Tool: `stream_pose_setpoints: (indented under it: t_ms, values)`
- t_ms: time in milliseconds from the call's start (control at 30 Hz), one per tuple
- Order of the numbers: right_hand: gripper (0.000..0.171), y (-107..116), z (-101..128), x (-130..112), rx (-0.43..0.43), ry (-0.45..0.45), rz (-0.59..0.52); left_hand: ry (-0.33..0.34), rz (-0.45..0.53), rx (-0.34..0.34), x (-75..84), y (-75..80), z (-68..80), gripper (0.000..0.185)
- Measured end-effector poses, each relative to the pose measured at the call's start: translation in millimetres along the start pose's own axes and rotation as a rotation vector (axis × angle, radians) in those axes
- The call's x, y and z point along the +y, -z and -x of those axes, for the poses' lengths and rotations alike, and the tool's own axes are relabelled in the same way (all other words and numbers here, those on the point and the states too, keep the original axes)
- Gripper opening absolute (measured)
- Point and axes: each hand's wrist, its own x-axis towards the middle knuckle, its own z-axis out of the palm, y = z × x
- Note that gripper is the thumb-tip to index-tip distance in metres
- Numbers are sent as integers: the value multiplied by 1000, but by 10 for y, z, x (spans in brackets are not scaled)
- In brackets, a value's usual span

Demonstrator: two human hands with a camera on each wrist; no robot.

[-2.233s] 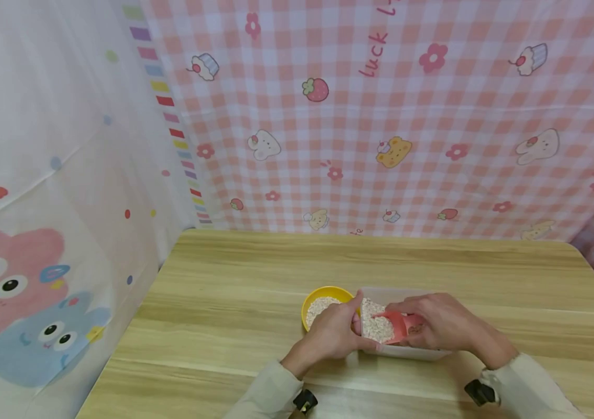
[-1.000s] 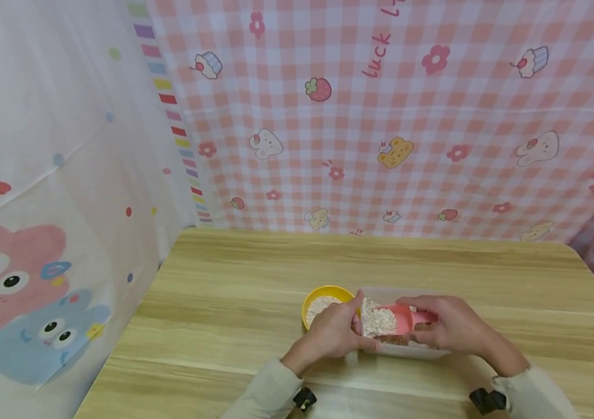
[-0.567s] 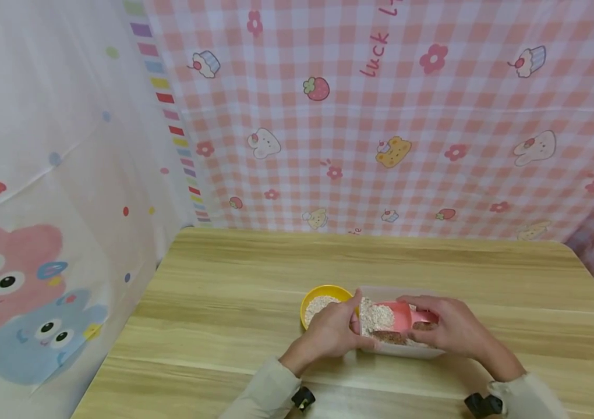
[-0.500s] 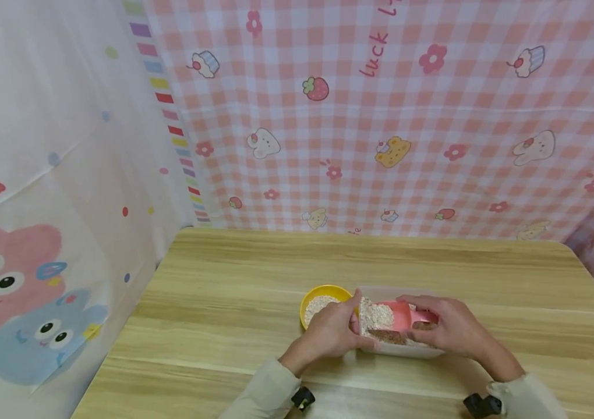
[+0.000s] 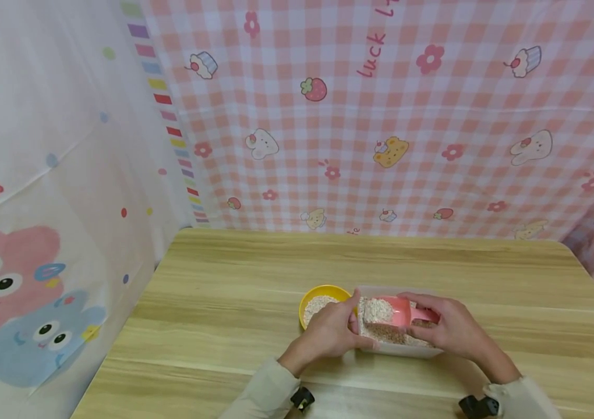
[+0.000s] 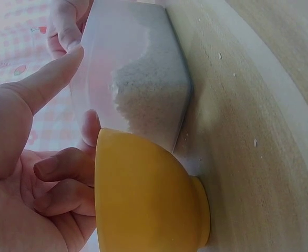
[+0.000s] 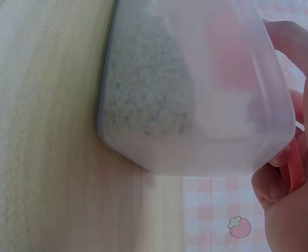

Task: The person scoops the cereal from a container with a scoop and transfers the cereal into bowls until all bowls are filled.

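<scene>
A yellow bowl (image 5: pixel 322 298) with some oats stands left of a clear plastic container (image 5: pixel 399 348) of oats. My left hand (image 5: pixel 331 333) holds the container's left end, thumb along its wall. In the left wrist view the thumb lies on the container (image 6: pixel 138 79) and the curled fingers (image 6: pixel 59 173) sit beside the bowl (image 6: pixel 149 202). My right hand (image 5: pixel 442 329) grips the handle of a pink scoop (image 5: pixel 393 308), heaped with oats, just above the container. The right wrist view shows the container (image 7: pixel 196 105) from below, the oats (image 7: pixel 149 89) and the scoop handle (image 7: pixel 297 164) under my fingers.
Bowl and container stand near the front middle of a wooden table (image 5: pixel 255 267). A pink checked cloth (image 5: pixel 381 116) hangs behind it and a white cartoon-print curtain (image 5: pixel 40 174) on the left. A few oat crumbs (image 6: pixel 219 55) lie on the tabletop.
The scoop dug into the oats, came up heaped, and now sits level and slightly higher over the container. My left hand has stayed at the container's left end.
</scene>
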Motion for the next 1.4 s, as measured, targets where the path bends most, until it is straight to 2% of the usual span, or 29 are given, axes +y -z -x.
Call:
stream_pose_setpoints:
  t_ms: [400,633,800,1000,1167,1400]
  values:
    - [55,-9,6,-17,46,-9,20,0,-24,6,20,-2,2,108]
    - [56,-25,6,-24,53,-29,26,-34,25,27,-8,-12,32,106]
    - [56,-35,13,-17,51,-39,16,-68,50,88,-73,3,85,97]
    - [55,-38,14,-10,58,-35,13,-60,99,174,-192,82,166,81]
    - [55,-37,15,-11,61,-30,4,-99,135,257,-323,165,211,74]
    - [55,-36,10,-22,57,-33,-2,-86,198,305,-528,257,250,66]
